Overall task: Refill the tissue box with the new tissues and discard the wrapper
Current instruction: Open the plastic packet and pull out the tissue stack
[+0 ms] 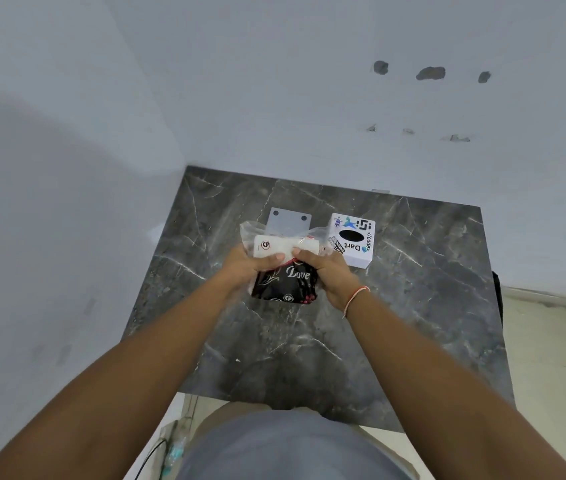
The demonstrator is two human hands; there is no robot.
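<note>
Over the middle of the table I hold a tissue pack [286, 277] in a black wrapper printed "Love", its clear plastic top [254, 233] torn open so white tissues [271, 245] show. My left hand [245, 266] grips the pack's left side, thumb on the white tissues. My right hand [326, 271] grips the right side, thumb pressing the top. A white tissue box [352, 242] with stickers and a black oval slot stands just right of the pack, apart from my hands.
A grey flat plate [290, 220] with two holes lies behind the pack. The dark marble table [413, 306] sits in a corner, with white walls at the left and back. Pale floor [551, 358] lies to the right. A cable [151, 455] runs down at lower left.
</note>
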